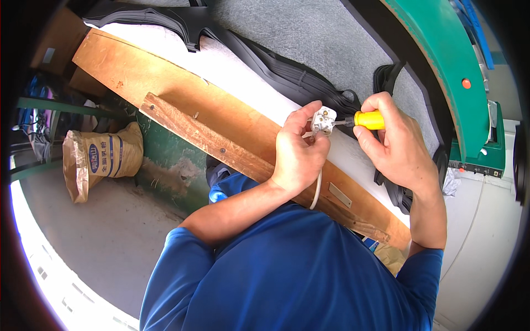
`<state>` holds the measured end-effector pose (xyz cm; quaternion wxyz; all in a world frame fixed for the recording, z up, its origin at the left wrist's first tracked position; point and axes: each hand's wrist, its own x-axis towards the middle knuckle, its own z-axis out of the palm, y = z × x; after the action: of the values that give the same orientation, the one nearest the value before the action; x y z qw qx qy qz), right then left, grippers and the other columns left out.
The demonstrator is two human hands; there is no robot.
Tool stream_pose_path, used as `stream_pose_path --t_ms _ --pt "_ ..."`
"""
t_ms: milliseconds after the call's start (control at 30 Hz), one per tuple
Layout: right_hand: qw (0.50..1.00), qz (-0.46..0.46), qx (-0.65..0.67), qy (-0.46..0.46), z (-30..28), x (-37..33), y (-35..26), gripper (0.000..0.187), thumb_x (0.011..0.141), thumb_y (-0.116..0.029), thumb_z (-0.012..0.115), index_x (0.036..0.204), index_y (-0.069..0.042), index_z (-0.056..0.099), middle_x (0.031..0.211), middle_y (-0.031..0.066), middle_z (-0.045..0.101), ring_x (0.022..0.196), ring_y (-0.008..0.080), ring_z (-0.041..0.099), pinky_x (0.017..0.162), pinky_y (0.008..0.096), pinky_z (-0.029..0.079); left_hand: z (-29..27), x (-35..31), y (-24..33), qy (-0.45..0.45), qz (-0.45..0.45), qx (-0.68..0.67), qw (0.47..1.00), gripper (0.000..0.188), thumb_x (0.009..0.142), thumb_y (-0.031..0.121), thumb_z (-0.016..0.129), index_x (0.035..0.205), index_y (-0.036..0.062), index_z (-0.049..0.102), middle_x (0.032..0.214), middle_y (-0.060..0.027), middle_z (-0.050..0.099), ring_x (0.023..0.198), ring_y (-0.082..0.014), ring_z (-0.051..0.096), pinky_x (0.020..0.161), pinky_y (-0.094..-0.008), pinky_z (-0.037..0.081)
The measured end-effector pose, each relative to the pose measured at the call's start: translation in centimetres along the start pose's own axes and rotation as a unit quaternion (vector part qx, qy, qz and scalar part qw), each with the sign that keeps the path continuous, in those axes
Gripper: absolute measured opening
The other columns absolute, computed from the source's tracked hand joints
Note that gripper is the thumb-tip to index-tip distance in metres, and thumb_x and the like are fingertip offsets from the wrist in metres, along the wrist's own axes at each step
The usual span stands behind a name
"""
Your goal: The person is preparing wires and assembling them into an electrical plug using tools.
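Pinched in the fingers of my left hand (300,151) is a small white electrical plug (323,119), its inner side with brass-coloured terminals facing up. A white cable (317,190) hangs down from below that hand. My right hand (398,142) grips a screwdriver by its yellow handle (369,120). The screwdriver's metal shaft points left, and its tip reaches the plug's right side; whether it sits in a screw cannot be made out. Both hands are over the near edge of the workbench.
Stacked black sheets (287,74) lie on the wooden workbench (243,116), beyond my hands. A wooden strip (193,132) runs along its near side. The green machine frame (441,60) curves at the right. On the floor at left stands a brown paper sack (105,157).
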<state>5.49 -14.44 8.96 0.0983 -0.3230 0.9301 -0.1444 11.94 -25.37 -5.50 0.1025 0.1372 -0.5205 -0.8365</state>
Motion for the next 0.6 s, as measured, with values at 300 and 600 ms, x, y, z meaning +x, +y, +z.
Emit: stream_pose_path --t_ms 300,600 --pt "1.000 -0.019 0.010 0.015 0.1 -0.1 0.1 0.025 0.084 -0.014 0.066 0.097 -0.006 0.047 0.082 0.0154 0.065 0.073 0.0352 0.064 0.063 0.0417 0.050 0.0 0.0 -0.4 -0.001 0.017 0.043 0.999 0.046 0.082 -0.011 0.051 0.128 -0.0064 0.047 0.112 -0.0122 0.061 0.099 -0.0156 0.061 0.084 -0.0265 0.053" --pt "0.980 -0.036 -0.169 0.095 1.3 0.1 0.3 0.021 0.084 -0.017 0.068 0.091 -0.004 0.054 0.072 0.0117 0.061 0.061 0.0328 0.062 0.055 0.0403 0.048 0.2 0.0 -1.0 0.018 0.051 0.024 0.998 0.046 0.077 -0.010 0.052 0.122 -0.0035 0.053 0.107 -0.0136 0.055 0.088 -0.0181 0.059 0.071 -0.0271 0.053"
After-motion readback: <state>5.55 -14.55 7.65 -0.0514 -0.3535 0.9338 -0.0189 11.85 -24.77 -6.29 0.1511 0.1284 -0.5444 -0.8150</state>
